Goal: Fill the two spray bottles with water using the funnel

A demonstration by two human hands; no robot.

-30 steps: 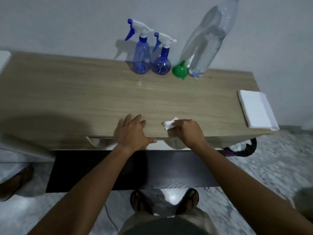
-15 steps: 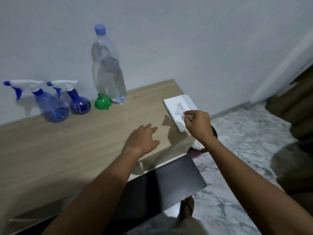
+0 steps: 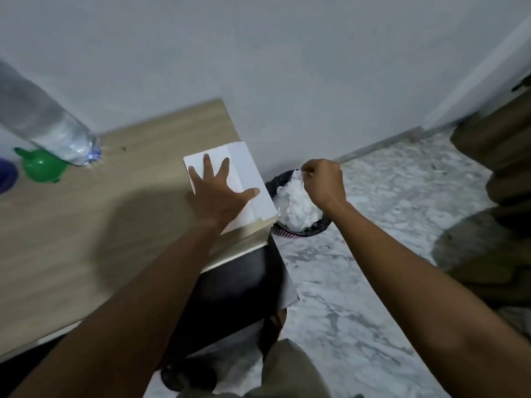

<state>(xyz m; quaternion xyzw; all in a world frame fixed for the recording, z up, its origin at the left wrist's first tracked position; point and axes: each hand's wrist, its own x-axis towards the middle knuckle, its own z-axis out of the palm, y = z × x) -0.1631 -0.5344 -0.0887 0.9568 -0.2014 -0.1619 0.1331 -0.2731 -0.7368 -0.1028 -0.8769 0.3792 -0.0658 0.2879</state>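
The green funnel [image 3: 40,165] lies on the wooden table [image 3: 86,225] at the far left, beside the base of a large clear water bottle [image 3: 48,127]. Only a blue sliver of one spray bottle [image 3: 6,175] shows at the left edge; the other is out of view. My left hand [image 3: 219,193] rests flat, fingers spread, on a white tissue pack [image 3: 247,179] at the table's right end. My right hand [image 3: 324,182] hovers over a waste bin [image 3: 307,229], pinching a small crumpled tissue [image 3: 301,175].
The dark bin beside the table's right end is heaped with white tissue [image 3: 296,205]. A marble floor [image 3: 373,254] spreads to the right, with a brown curtain [image 3: 500,168] at the far right. The wall runs close behind the table.
The view has swung right, pushing the spray bottles out of frame. My right hand carried the crumpled tissue from over the pack to above the bin. My left hand slid onto the tissue pack.
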